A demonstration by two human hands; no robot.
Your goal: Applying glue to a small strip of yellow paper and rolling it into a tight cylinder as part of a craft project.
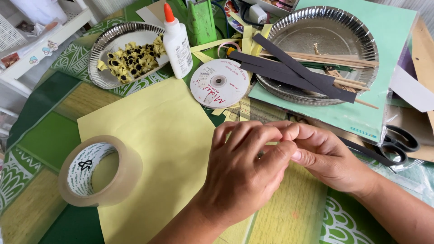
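Note:
My left hand (244, 174) and my right hand (327, 156) meet over the yellow paper sheet (153, 135) near the table's middle. Their fingertips are pinched together on a small piece (261, 155), almost wholly hidden by the fingers; only a sliver of it shows. The left hand lies in front and covers the right hand's fingertips. A roll of clear packing tape (97, 171) lies on the sheet to the left of my hands.
A foil plate (105, 45) of small yellow-and-black paper flowers sits at the back left, with a white glue bottle (177, 43) and a white disc (219, 83) beside it. A second foil plate (316, 27) holds black paper strips and wooden sticks. Black scissors (398, 142) lie at the right.

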